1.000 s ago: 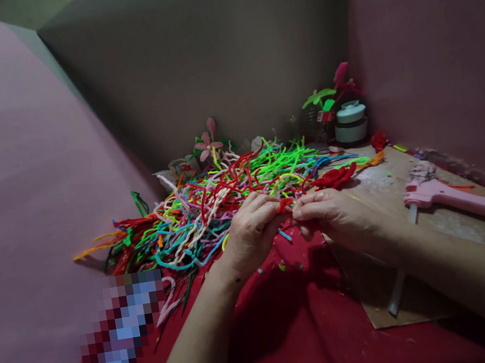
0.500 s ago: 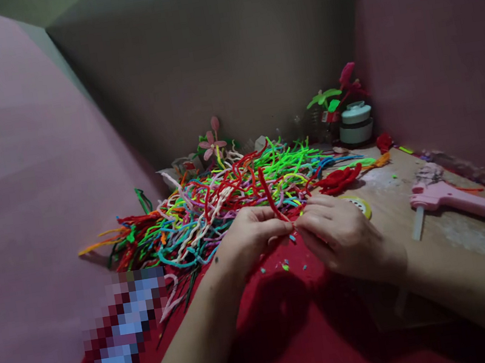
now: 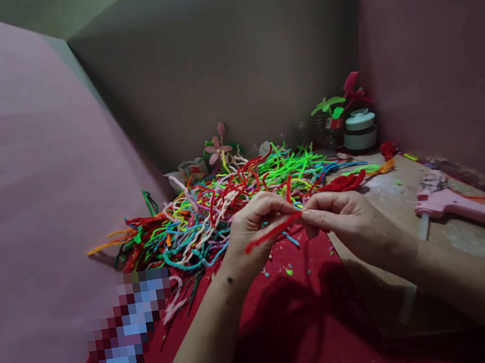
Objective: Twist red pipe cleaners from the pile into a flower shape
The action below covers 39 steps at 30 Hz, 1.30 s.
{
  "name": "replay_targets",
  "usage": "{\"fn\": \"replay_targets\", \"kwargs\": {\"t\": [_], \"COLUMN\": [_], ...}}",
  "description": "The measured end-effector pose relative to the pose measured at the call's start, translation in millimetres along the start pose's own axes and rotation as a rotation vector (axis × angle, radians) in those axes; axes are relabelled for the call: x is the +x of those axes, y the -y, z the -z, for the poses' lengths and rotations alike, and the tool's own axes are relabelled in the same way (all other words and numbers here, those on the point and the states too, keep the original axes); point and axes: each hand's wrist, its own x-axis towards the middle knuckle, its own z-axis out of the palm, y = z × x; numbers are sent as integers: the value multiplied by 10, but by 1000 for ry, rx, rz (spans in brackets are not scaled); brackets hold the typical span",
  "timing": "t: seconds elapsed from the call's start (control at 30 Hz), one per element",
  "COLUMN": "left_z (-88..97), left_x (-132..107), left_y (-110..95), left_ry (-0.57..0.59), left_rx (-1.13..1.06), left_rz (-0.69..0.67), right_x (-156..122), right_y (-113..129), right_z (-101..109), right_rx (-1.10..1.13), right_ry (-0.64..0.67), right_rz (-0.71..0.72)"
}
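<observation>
A fuzzy red pipe cleaner [image 3: 273, 233] is pinched between my two hands above the red cloth [image 3: 287, 321]. One length of it slants down to the left across my left hand [image 3: 259, 228], and a short piece sticks up above the fingers. My left hand is closed, its thumb and fingertips at the bend. From the other side my right hand [image 3: 344, 214] grips the same spot between thumb and forefinger. Behind both hands spreads a large tangled pile of many-coloured pipe cleaners [image 3: 201, 212].
A pink glue gun [image 3: 481, 205] lies on the board at right. Beyond the pile stand a white-lidded jar [image 3: 360, 131] and a pink pipe-cleaner flower [image 3: 217, 148]. Red pipe-cleaner loops [image 3: 346, 181] rest by the right hand. Small coloured clippings [image 3: 289, 272] dot the cloth.
The red pipe cleaner, upright before, now has a length pointing down-left over my left hand. My right hand has turned and shifted slightly right. The view has shifted a little.
</observation>
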Motion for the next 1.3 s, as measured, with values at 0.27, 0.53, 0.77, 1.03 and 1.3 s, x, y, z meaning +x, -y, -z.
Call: {"fn": "replay_targets", "kwargs": {"t": [0.27,0.53,0.77,1.03,1.3], "left_z": [-39,-95,19,-34,-40], "left_x": [-15,-34,10,19,-2], "left_y": [99,18,80,78,79], "left_ry": [-15,118,124,19,206], "left_rx": [387,-138,-104,112,233], "left_rz": [-300,410,415,311,244], "right_x": [-4,-85,-18,24,3], "right_y": [-4,-21,-53,-113,-113], "right_z": [24,-50,-30,-9,1], "right_rx": [12,-449,-248,-129,-612], "right_ry": [56,-88,36,-25,-195], "right_rz": [-15,279,63,-56,626]}}
